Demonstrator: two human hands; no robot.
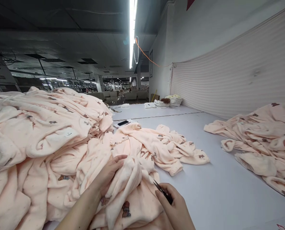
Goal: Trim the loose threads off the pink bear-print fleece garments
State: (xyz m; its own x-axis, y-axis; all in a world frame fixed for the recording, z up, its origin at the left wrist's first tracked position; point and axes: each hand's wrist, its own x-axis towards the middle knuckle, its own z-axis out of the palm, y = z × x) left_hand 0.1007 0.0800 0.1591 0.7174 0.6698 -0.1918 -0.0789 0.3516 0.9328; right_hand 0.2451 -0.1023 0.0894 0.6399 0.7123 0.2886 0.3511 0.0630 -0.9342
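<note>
A peach fleece garment (132, 188) with small brown bear prints lies bunched at the near edge of the table. My left hand (108, 172) rests on it, fingers pressed into a fold of the fabric. My right hand (174, 207) is closed round small dark thread snips (162, 191), whose blades point up-left at the cloth. The two hands are a short way apart on the same garment.
A big heap of the same garments (41, 134) fills the left. A smaller pile (262, 140) lies at right by the white wall. A black phone (123, 123) and stacked white fabric (171, 100) sit farther back on the white table (216, 185).
</note>
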